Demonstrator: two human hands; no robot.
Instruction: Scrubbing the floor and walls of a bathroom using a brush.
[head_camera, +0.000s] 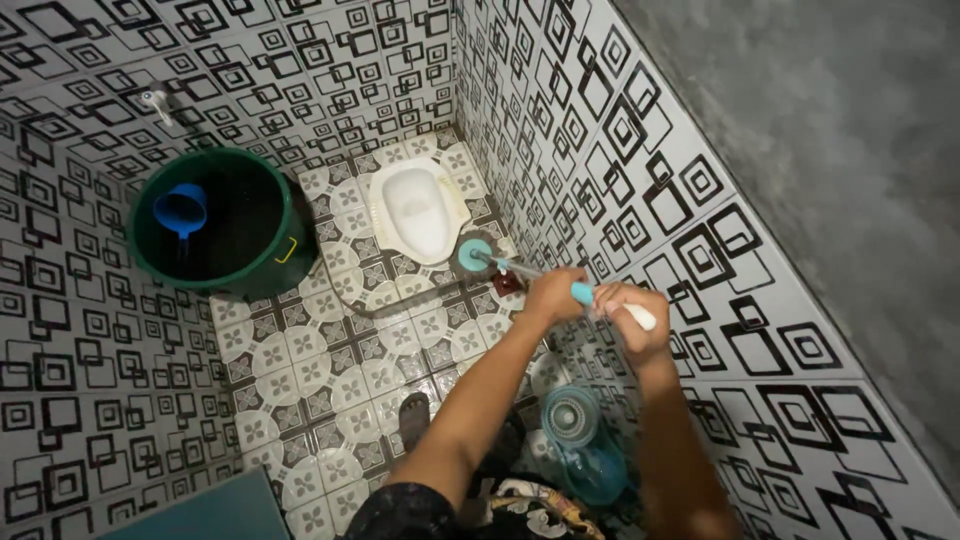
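Both hands are wrapped around the brush handle (600, 300), left hand (553, 294) further down it, right hand (632, 322) at the white end. The handle runs away from the hands, tilting down to the round teal brush head (474, 254) on the floor tiles (300, 370) just beside the squat toilet (418, 212). Well off past the left hand, a green bucket (262, 270) holds a blue dipper (181, 212).

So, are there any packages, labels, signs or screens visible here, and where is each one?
None can be seen. Only the patterned tile wall, the green bucket holding a blue scoop, the white squat toilet, and the brush gripped by both hands.
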